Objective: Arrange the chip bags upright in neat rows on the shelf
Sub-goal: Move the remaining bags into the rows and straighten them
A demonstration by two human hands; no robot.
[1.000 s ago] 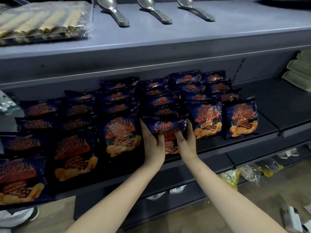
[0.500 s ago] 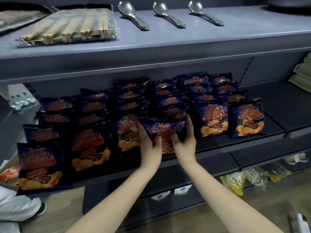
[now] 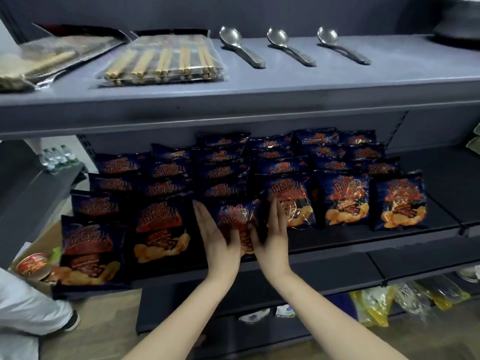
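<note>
Dark blue chip bags with orange print stand in several rows on the dark middle shelf (image 3: 439, 183). In the front row, one chip bag (image 3: 240, 216) sits in the gap between a larger-looking bag on the left (image 3: 161, 229) and another on the right (image 3: 293, 201). My left hand (image 3: 217, 239) presses its left side and my right hand (image 3: 272, 236) its right side. The fingers are straight and the thumbs lie on the bag's front. The bag's lower part is hidden behind my hands.
The grey upper shelf (image 3: 285, 100) carries three metal spoons (image 3: 241, 49) and packs of chopsticks (image 3: 166, 62). Yellow packets (image 3: 376, 305) lie on the lowest level. At the left are a person's white trouser leg (image 3: 23, 307) and a carton (image 3: 36, 263). Bare shelf lies at the right.
My hands have slid down from the bag's top to its sides, and the fingers have straightened. The bag sits lower in the front-row gap. The view has shifted left.
</note>
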